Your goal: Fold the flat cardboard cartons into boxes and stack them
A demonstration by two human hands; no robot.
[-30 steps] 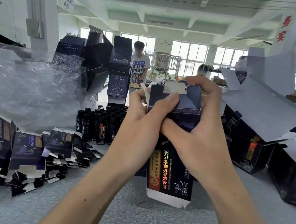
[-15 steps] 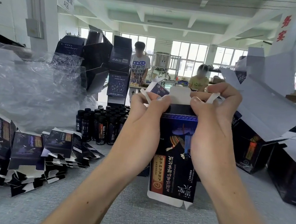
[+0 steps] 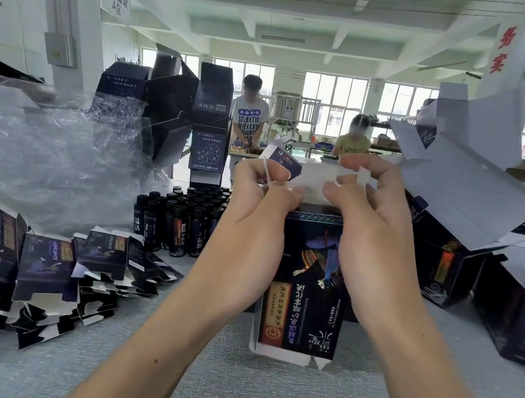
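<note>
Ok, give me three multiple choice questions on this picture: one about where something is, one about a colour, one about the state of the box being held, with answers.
1. Where on the table does the pile of flat cartons lie, relative to the held carton?
A. to its right
B. to its left
C. under it

2. What colour is the inner side of the held carton's top flaps?
A. red
B. green
C. white

3. How is the held carton's upper end?
A. open, with flaps raised
B. tucked shut
C. taped over

Answers:
1 B: the pile spreads across the left part of the table, left of the held carton.
2 C: the raised panel between the hands shows plain white.
3 A: the left hand and right hand each pinch a flap that stands above the carton's body.
</note>
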